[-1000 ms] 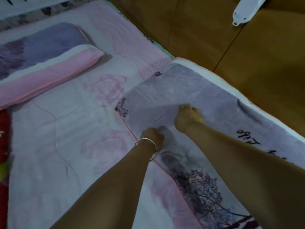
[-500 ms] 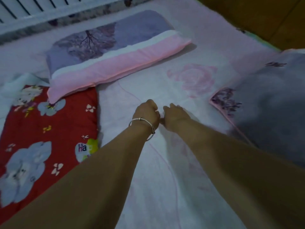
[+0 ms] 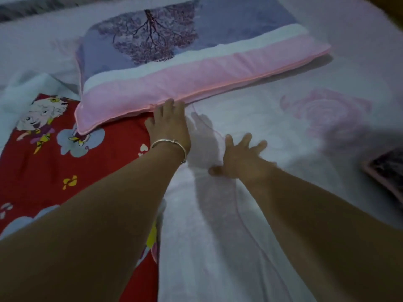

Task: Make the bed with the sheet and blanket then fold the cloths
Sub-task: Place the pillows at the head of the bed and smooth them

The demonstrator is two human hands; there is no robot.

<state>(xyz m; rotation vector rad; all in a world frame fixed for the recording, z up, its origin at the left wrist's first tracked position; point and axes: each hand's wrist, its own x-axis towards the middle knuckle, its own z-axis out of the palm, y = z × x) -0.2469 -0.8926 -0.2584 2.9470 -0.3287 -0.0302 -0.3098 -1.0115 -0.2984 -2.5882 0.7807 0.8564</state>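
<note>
Smoothing pale sheet (image 3: 272, 131), both hands flat

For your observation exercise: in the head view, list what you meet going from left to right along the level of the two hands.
Red cartoon-print cloth → left hand, fingers straight, at the pillow's pink edge → right hand, fingers spread flat on the white sheet → pink rose print → dark patterned blanket corner.

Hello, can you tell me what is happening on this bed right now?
A person is making the bed. Both hands lie open and flat on the pale rose-print sheet, as if smoothing it. The left hand, with a bangle at the wrist, reaches to the edge of the pink and purple pillow, beside a red cartoon-print cloth. The right hand spreads its fingers further right.
</note>
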